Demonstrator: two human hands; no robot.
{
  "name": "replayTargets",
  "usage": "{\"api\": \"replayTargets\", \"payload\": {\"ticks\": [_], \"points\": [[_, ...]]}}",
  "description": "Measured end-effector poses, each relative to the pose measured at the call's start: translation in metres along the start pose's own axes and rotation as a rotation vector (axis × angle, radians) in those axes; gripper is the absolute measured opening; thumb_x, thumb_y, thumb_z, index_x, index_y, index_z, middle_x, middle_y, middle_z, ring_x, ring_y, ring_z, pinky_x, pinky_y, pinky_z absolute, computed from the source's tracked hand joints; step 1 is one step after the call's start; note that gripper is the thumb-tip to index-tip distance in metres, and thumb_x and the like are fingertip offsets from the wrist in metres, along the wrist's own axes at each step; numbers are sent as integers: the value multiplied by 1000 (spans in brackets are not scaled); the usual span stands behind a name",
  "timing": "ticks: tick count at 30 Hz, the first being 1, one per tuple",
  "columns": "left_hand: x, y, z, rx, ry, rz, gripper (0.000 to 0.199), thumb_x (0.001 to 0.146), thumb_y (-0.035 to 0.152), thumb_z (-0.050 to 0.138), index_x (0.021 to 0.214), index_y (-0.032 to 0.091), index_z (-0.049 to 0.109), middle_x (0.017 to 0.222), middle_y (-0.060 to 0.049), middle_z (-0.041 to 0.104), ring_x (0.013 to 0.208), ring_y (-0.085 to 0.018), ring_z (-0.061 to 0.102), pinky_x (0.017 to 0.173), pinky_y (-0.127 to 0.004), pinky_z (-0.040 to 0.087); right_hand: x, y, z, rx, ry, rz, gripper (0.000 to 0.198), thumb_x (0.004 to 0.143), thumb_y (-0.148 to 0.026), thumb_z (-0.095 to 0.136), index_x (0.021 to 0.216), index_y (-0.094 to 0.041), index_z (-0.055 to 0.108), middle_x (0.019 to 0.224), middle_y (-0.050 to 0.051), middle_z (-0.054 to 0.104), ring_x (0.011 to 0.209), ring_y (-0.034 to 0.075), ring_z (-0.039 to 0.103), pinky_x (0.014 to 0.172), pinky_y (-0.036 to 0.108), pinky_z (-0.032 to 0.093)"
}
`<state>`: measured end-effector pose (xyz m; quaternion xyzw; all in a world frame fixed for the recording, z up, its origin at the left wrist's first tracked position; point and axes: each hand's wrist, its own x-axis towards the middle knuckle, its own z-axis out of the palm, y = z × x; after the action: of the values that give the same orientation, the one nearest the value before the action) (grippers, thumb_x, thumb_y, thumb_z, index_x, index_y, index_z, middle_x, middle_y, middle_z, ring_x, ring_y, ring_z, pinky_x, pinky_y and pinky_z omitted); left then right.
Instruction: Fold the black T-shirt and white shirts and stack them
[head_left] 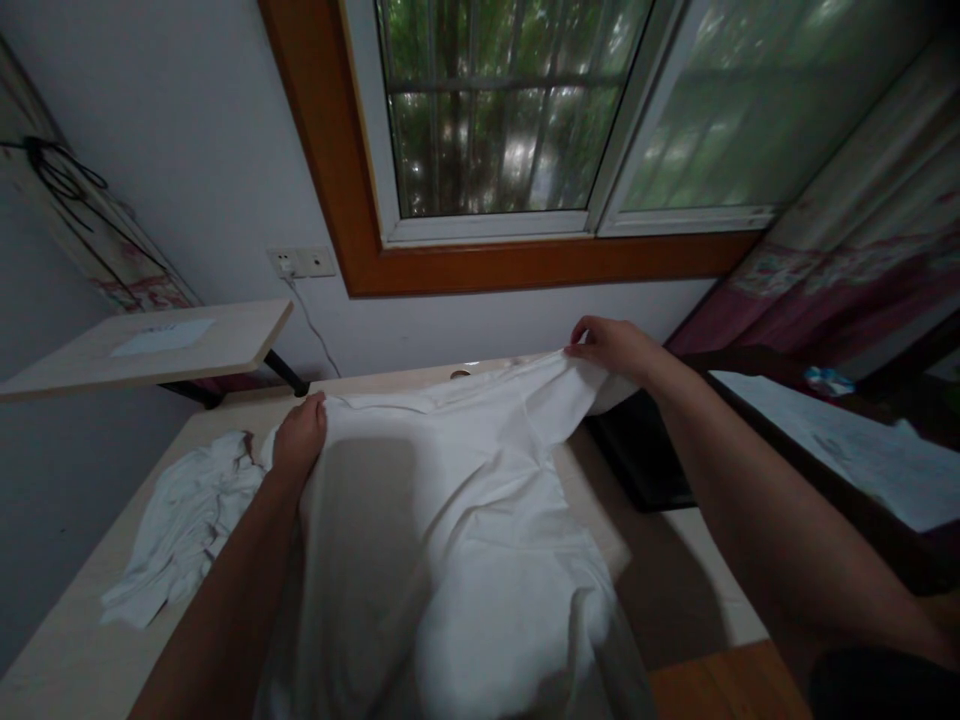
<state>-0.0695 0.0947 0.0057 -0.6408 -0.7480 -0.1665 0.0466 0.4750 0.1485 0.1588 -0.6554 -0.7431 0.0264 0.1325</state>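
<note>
At far left, one shelf [251, 322] with a smooth wooden board stands above one heap of crumpled white cloth [195, 515] on the pale table [82, 635]. Beside the heap, the left hand [301, 435] grips one top corner of a single thin, creased white garment [480, 450], spread above the table between two hands. The right hand [611, 345] pinches the other end, its forearm partly hiding one flat black object [643, 455], with one floral curtain [840, 240] farther right
</note>
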Motion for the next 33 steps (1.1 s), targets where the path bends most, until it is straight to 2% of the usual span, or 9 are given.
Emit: {"api": "replayTargets", "payload": {"ticks": [3,7,10,14,16,18,21,25,33], "points": [[-2,1,0,-65,-8,103,48,101,26,34,147,18,44,156,-9,49,140,-20,48,118,-32,34,-6,-8,-2,-224,202,-25,17,92,-30,64,105,-21,70,97,11,70,89,27,62,79,38,41],[-5,0,0,-65,-47,241,48,99,29,38,146,20,46,162,-8,39,143,-20,45,117,-33,38,-22,-29,11,-352,404,-177,20,95,-25,58,110,-19,70,115,17,64,112,35,51,94,48,36],[-10,4,2,-20,-62,366,45,96,29,44,138,17,55,161,-11,39,146,-24,42,120,-39,36,-36,-54,32,-341,334,-276,20,96,-23,57,110,-18,70,115,17,63,112,34,49,93,46,38],[-29,33,7,-16,-101,506,39,97,28,42,126,18,67,140,-11,63,140,-26,49,122,-47,33,-59,-92,76,-240,88,-416,21,98,-23,55,111,-16,70,113,15,64,108,30,52,92,40,43],[-44,55,10,-47,-147,526,39,99,29,40,127,20,67,135,-8,67,131,-24,58,119,-43,38,-72,-107,103,-149,-12,-472,27,98,-31,57,119,-18,68,116,14,63,107,28,54,93,39,46],[-60,75,11,-74,-153,529,40,99,32,42,128,19,66,138,-10,65,132,-24,57,116,-42,43,-85,-115,128,-86,-46,-499,34,99,-38,58,128,-21,64,124,14,61,109,29,54,94,41,47],[-80,93,14,-89,-85,556,41,101,33,42,134,17,62,147,-12,58,141,-26,49,119,-46,39,-98,-118,156,-16,14,-470,38,100,-40,56,133,-22,62,135,15,57,121,31,49,102,45,44],[-96,91,15,-77,-10,567,43,102,30,40,139,17,58,152,-12,53,146,-27,43,122,-51,33,-110,-110,169,41,104,-416,37,100,-37,54,133,-21,62,135,15,57,125,31,46,107,46,40],[-121,77,4,-39,-33,553,43,102,31,39,141,21,57,154,-9,51,146,-28,42,123,-54,32,-143,-107,162,24,138,-392,36,99,-36,55,132,-21,60,129,14,58,117,30,48,103,45,41]]}}
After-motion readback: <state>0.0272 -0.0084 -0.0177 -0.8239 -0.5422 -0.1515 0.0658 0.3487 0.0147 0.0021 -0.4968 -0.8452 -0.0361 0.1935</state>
